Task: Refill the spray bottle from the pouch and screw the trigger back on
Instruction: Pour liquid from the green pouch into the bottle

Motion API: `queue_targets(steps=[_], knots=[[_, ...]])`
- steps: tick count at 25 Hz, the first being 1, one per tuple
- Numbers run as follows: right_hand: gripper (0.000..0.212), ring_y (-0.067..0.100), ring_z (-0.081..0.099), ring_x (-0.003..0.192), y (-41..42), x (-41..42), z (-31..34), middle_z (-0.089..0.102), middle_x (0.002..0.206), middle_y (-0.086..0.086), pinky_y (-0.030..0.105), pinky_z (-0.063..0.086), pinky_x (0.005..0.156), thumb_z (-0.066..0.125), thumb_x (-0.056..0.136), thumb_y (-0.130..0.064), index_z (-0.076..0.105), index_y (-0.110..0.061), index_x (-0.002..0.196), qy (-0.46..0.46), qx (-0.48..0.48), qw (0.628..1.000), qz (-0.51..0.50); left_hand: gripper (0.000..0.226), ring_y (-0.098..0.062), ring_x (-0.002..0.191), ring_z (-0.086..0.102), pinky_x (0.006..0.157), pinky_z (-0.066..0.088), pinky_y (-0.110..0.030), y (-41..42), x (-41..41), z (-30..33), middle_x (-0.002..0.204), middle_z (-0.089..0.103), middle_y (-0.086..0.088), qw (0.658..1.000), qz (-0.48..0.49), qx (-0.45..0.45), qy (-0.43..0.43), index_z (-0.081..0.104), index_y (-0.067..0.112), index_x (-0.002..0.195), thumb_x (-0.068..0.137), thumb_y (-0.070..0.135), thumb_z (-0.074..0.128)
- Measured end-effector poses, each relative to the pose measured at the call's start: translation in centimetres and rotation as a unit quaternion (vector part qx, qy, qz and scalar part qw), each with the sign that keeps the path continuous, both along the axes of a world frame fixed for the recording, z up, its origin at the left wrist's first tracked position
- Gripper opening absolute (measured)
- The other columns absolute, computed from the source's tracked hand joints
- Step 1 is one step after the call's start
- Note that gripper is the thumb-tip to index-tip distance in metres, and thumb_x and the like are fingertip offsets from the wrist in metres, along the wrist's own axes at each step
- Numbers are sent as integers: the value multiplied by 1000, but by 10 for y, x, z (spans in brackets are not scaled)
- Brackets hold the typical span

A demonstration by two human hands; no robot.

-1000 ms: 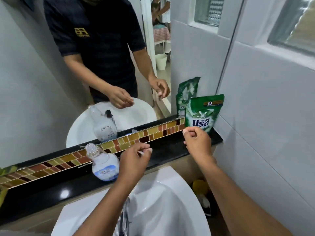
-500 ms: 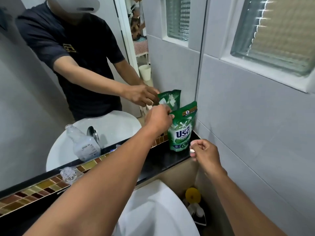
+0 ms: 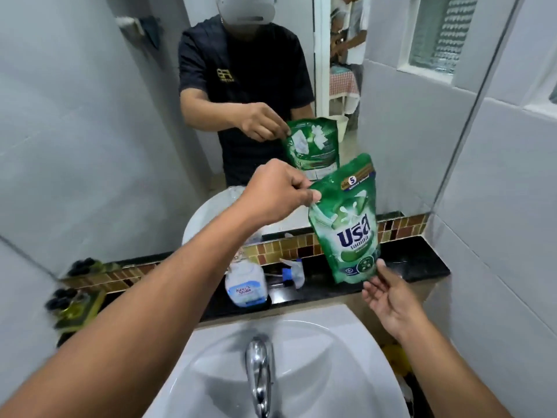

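Note:
A green refill pouch (image 3: 349, 224) hangs in the air above the black ledge (image 3: 416, 263), lifted clear of it. My left hand (image 3: 277, 191) pinches its top left corner. My right hand (image 3: 388, 294) is open, palm up, just below the pouch's bottom edge, fingertips at or near it. The clear spray bottle (image 3: 245, 285), without its trigger, stands on the ledge, partly behind my left forearm. The white and blue trigger head (image 3: 291, 273) lies on the ledge beside the bottle, to its right.
A white basin (image 3: 316, 342) with a chrome tap (image 3: 259, 369) lies below the ledge. A mirror (image 3: 120, 131) fills the wall behind, with a tile strip (image 3: 401, 226) under it. A yellowish soap dish (image 3: 75, 309) sits far left. A tiled wall (image 3: 497, 206) closes the right.
My left hand has lifted the pouch off the ledge and brought it left, toward the basin. My right hand has opened and risen under the pouch's bottom.

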State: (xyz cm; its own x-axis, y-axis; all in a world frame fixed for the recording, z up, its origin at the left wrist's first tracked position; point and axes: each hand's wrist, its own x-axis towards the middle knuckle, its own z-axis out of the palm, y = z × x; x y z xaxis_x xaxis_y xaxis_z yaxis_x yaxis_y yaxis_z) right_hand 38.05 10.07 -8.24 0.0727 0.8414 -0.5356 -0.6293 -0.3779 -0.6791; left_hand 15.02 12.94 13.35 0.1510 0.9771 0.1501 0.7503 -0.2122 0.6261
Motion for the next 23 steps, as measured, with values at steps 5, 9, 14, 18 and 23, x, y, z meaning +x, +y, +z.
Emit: queue_targets(steps=[5, 9, 14, 18, 23], knots=[[5, 10, 58, 59, -10, -31, 31, 67, 79, 4, 22, 56, 55, 70, 95, -19, 70, -15, 98, -98, 67, 992, 41, 27, -11, 54, 54, 60, 52, -28, -23, -100, -6, 62, 71, 2, 994, 83, -46, 44, 82, 8, 68, 87, 25, 90], [8, 10, 58, 61, -7, -44, 53, 70, 82, 5, 18, 57, 55, 76, 91, -17, 71, -14, 96, -163, 111, 980, 39, 37, -22, 62, 52, 64, 54, -35, -32, -143, -33, 64, 63, -8, 990, 126, -65, 30, 74, -10, 77, 88, 21, 89], [7, 8, 60, 54, 5, -47, 90, 68, 77, 5, 19, 57, 56, 78, 89, -17, 71, -15, 91, -258, 197, 945, 48, 39, -19, 56, 41, 57, 38, -27, -40, -164, -56, 53, 50, -1, 983, 163, -85, 18, 67, -3, 65, 90, 19, 87], [8, 7, 59, 51, 10, -49, 123, 68, 77, 7, 18, 57, 55, 78, 89, -14, 70, -17, 87, -329, 260, 906, 50, 49, -20, 56, 38, 61, 35, -30, -37, -171, -74, 54, 45, -3, 984, 158, -84, -10, 55, 11, 54, 90, 20, 88], [9, 11, 58, 55, 14, -50, 150, 68, 75, 6, 26, 57, 61, 79, 88, -16, 71, -17, 85, -378, 314, 869, 62, 43, -19, 59, 38, 63, 36, -29, -30, -173, -92, 58, 44, -1, 983, 160, -82, -41, 61, 5, 60, 88, 22, 89]])
